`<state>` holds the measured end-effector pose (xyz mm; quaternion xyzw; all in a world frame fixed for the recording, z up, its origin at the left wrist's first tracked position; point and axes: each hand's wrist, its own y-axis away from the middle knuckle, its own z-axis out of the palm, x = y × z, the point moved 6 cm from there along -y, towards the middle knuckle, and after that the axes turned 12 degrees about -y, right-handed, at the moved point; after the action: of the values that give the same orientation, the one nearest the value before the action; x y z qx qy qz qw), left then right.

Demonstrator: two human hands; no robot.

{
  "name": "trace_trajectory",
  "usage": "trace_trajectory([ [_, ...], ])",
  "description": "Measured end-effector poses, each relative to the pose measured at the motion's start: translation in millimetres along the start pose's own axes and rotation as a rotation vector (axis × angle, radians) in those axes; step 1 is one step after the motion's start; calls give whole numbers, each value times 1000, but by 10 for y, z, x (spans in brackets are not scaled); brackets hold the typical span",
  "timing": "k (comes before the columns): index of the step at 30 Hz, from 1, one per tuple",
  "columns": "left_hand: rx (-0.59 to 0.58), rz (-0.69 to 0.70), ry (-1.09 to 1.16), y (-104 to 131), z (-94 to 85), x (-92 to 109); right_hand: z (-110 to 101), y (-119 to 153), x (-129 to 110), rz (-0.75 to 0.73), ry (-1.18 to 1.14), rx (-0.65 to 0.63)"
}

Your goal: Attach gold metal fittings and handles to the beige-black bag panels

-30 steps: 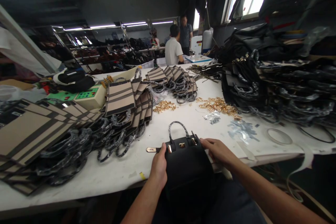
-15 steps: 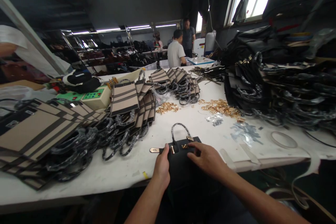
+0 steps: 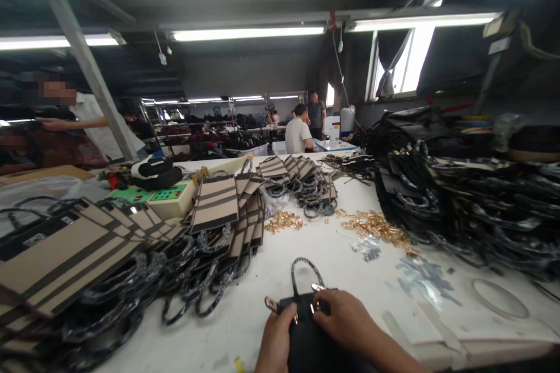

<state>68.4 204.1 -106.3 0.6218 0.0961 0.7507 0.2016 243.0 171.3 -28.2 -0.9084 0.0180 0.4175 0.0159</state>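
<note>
A black handbag piece [image 3: 306, 341] is at the table's near edge, its wrapped handle [image 3: 305, 262] arching up at the top. My left hand [image 3: 276, 338] is closed on its left side, thumb over the front close to a gold fitting. A strap with a gold metal tip [image 3: 271, 304] sticks out beyond that hand. My right hand [image 3: 343, 317] pinches at the bag's upper right, where gold hardware [image 3: 315, 306] shows between thumb and fingers. Another gold strap tip [image 3: 318, 287] lies just above. The fingertips partly hide what they grip.
Beige-and-black striped bag panels [image 3: 216, 201] with wrapped handles are piled left. Loose gold fittings [image 3: 371, 226], grey metal pieces [image 3: 420, 280] and a tape ring [image 3: 499, 298] lie ahead and right. Black bag parts [image 3: 494, 186] are heaped right. Co-workers [image 3: 298, 131] are farther off.
My view has tipped upward, so hands and bag sit lower in the picture. My right hand has closed around the gold hardware at the upper right; my left still holds the bag.
</note>
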Motion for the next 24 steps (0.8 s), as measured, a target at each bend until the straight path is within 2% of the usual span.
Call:
trace_trajectory([
  [3, 18, 82, -109, -173, -26, 32, -34, -56, -25, -22, -29, 32],
  [6, 29, 193, -293, -241, -4, 191, -112, -64, -49, -32, -115, 82],
  [8, 67, 334, -544, -203, 18, 359, -173, -31, -74, -55, -165, 98],
  [11, 224, 624, -974, -60, 42, 579, -296, 64, -70, -63, -253, 109],
  [14, 269, 758, -1156, 25, 51, 579, -547, 168, 70, 11, -422, 274],
  [16, 217, 836, -1262, 59, 95, 533, -722, 240, 227, 73, -479, 426],
  [18, 146, 873, -1329, 75, 145, 496, -823, 300, 398, 119, -480, 522],
  [20, 95, 865, -1342, 66, 176, 491, -828, 336, 570, 146, -466, 556],
  [22, 84, 844, -1331, 42, 186, 514, -740, 332, 723, 160, -436, 509],
  [24, 91, 825, -1315, 12, 181, 543, -605, 292, 844, 174, -366, 399],
])
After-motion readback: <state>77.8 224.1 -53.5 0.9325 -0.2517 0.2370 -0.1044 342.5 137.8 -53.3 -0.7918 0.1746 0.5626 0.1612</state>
